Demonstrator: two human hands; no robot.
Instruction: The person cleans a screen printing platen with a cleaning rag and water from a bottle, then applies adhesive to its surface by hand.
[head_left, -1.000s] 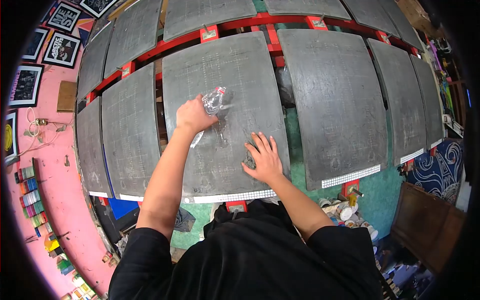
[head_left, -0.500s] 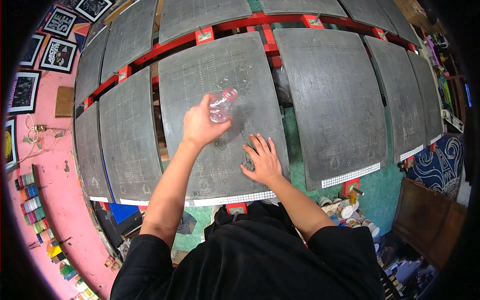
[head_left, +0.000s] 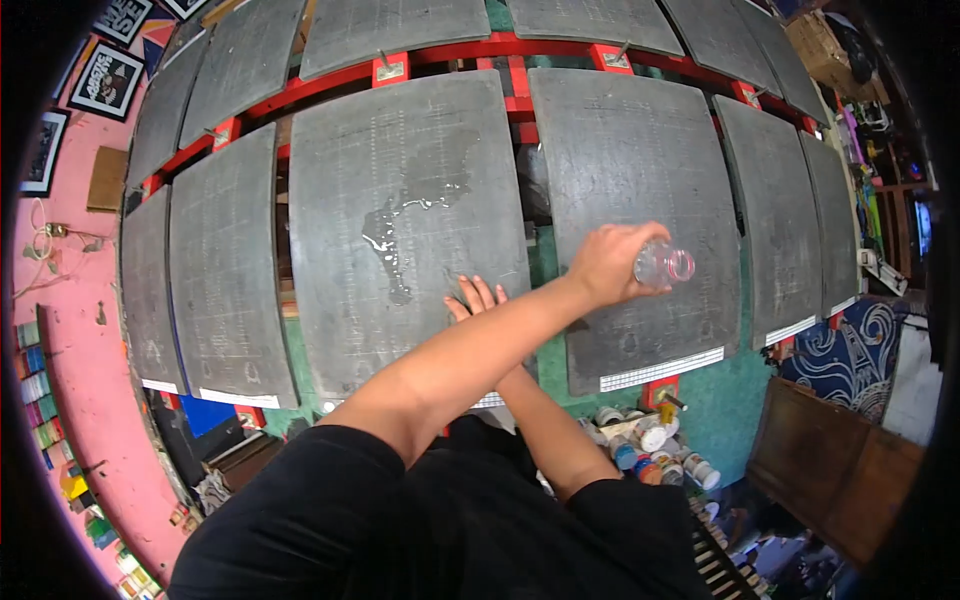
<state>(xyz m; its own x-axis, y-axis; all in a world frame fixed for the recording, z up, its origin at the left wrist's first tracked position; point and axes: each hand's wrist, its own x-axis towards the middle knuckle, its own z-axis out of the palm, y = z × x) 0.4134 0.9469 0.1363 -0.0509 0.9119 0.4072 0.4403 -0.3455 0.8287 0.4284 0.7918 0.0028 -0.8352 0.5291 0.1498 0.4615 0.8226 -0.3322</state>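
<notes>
My left hand (head_left: 612, 262) is wrapped round a clear plastic bottle (head_left: 654, 264) with a pinkish-red rim. The bottle is tilted over the grey board (head_left: 650, 150) on the right, its mouth pointing right. My left forearm crosses above my right one. On the middle grey board (head_left: 335, 330), a wet, shiny patch of clear liquid (head_left: 385, 235) spreads in a winding line. My right hand (head_left: 475, 297) lies on that board near its right edge with fingers spread, partly hidden behind my left forearm.
More grey boards (head_left: 225, 270) sit around a red metal frame (head_left: 440, 62). White gridded strips (head_left: 660, 370) line their near edges. Several paint jars (head_left: 650, 435) stand below at the right. Framed pictures (head_left: 105, 80) lean along the pink surface (head_left: 75, 270) at left.
My left hand has carried the bottle rightward from the middle board to the right board, crossing over my right arm. Liquid now lies spread on the middle board. The view has shifted slightly.
</notes>
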